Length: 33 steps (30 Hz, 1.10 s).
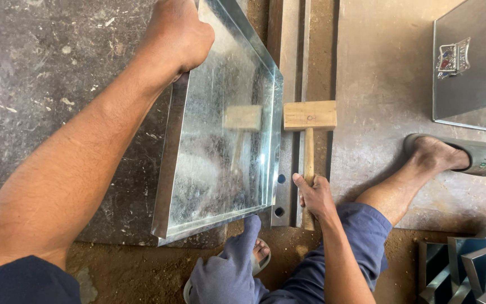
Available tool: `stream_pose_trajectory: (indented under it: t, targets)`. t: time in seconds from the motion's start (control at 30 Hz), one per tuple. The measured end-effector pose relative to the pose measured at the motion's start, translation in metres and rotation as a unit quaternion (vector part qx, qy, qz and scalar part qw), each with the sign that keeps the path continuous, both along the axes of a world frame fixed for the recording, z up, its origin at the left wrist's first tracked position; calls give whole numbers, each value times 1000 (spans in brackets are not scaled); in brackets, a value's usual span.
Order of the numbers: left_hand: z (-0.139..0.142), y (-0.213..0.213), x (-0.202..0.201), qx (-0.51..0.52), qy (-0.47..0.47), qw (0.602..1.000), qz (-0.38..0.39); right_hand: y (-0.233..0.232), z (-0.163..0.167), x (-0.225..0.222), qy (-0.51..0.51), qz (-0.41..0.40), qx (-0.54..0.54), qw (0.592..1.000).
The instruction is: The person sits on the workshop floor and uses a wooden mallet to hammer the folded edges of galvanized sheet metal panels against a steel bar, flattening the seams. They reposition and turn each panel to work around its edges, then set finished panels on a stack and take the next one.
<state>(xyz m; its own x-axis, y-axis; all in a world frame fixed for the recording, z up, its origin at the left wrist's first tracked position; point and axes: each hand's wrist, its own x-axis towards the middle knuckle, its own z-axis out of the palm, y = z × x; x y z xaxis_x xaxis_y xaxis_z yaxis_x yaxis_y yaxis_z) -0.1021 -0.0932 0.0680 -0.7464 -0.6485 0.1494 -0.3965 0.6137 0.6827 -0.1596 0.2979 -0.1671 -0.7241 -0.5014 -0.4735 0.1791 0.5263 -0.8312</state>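
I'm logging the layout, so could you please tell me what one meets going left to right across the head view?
Left hand → shiny galvanised sheet-metal tray → steel angle bar with holes → wooden mallet → grey sandal.

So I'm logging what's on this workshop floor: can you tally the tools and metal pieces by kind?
Wooden mallet, gripped by the right hand: 1
Shiny sheet-metal tray, held at its far edge by the left hand: 1
Steel rail with holes under the mallet: 1
Flat metal panel at upper right: 1
Pile of folded metal pieces, partly out of frame: 1
Total: 5
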Motion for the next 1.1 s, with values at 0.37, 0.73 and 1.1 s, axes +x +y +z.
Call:
stream_pose_trajectory:
  t: [0.37, 0.73, 1.1]
  targets:
    - [-3, -10, -20, -24, -88, 994, 64, -18, 32, 6, 164, -14, 32, 986]
    - [4, -6, -20, -29, -121, 991, 54, -27, 19, -22, 107, -35, -39, 993]
    - [16, 6, -10, 23, -137, 989, 51, -54, 39, -25, 428, 75, -76, 898]
